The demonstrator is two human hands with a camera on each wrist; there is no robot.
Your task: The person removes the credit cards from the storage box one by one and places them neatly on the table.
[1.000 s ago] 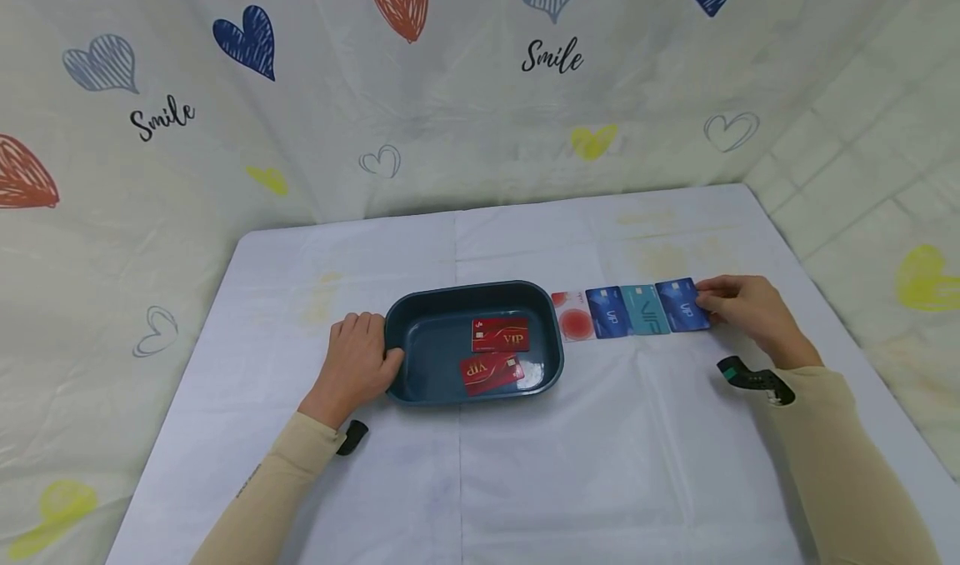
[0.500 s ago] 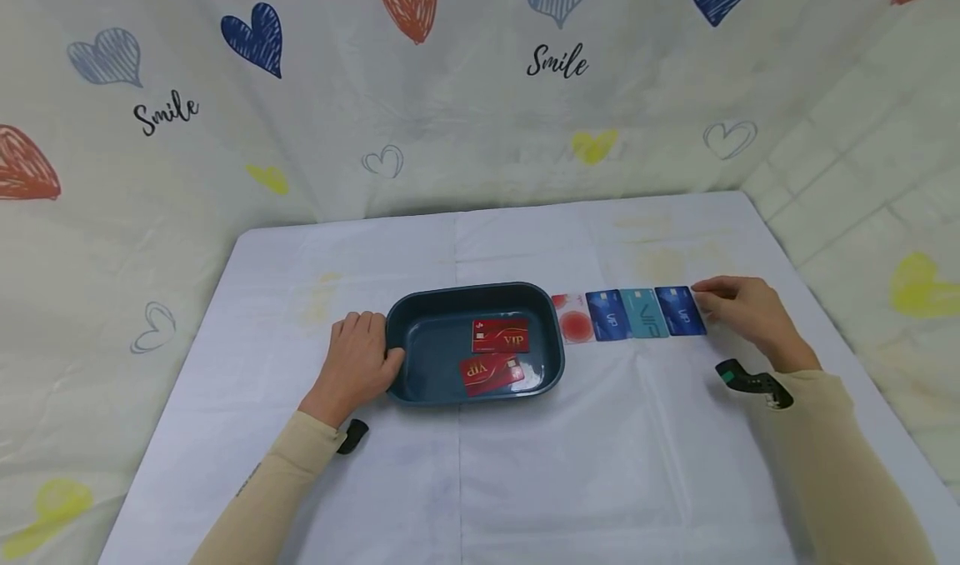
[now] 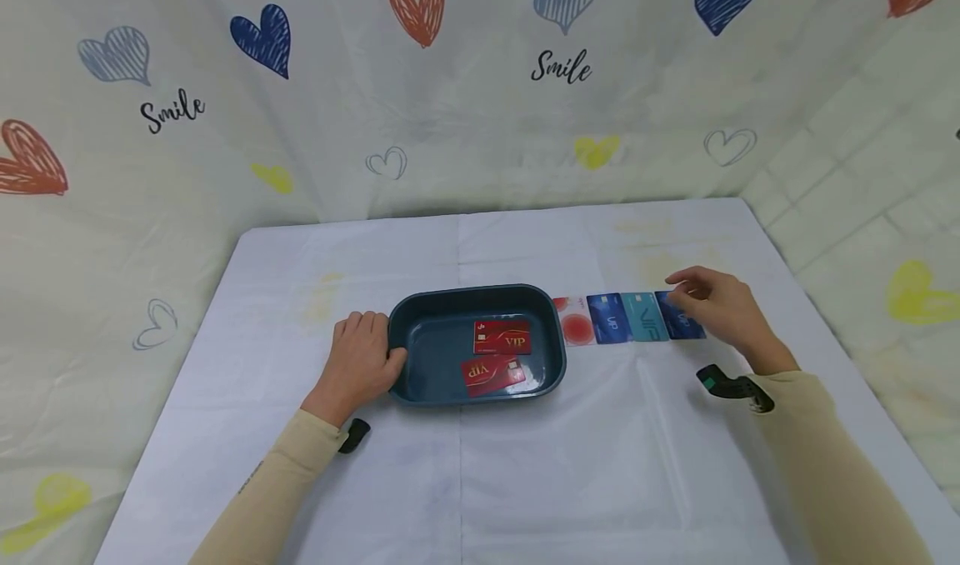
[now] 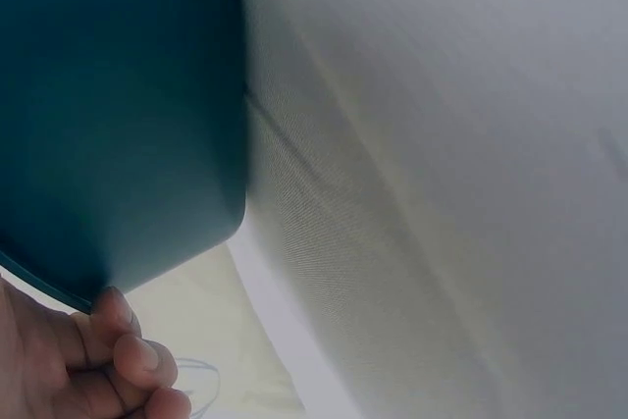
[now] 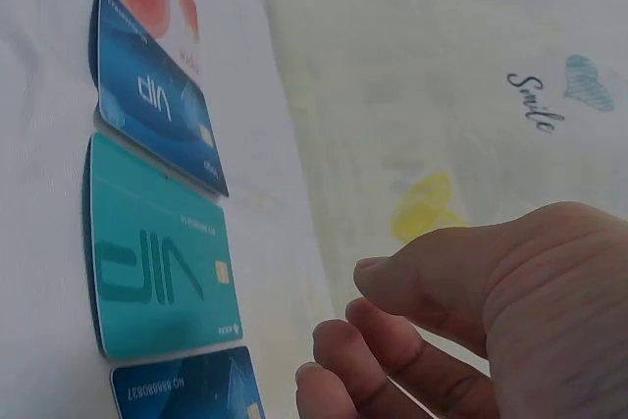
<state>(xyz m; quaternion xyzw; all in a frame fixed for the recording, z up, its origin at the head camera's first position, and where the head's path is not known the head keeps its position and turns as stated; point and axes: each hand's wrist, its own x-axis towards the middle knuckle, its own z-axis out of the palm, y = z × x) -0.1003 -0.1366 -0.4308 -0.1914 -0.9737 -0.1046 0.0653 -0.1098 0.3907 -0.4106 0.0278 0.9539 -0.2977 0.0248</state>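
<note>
My left hand (image 3: pixel 356 357) grips the left end of a dark teal tray (image 3: pixel 427 361), thumb over the rim, fingers along the outer wall. Two red VIP cards, an upper card (image 3: pixel 502 337) and a slanted lower card (image 3: pixel 492 375), lie in the tray. To its right runs a row: a white card with red circles (image 3: pixel 577 327), a blue VIP card (image 3: pixel 610 319), a teal VIP card (image 3: pixel 643 318) and another blue card (image 3: pixel 687 328). Over that last card, partly hiding it, is my right hand (image 3: pixel 716 307). The right wrist view shows its fingers loosely bent, holding nothing.
A white cloth (image 3: pixel 555 473) covers the table, with its back edge against a curtain (image 3: pixel 465 115) printed with hearts and "Smile". Black wrist cameras sit at both cuffs, the right camera (image 3: pixel 735 384) standing out over the cloth.
My right hand straightened the rightmost blue card against the teal card, let go of it, then moved left and up over it. The left hand and tray stay in place.
</note>
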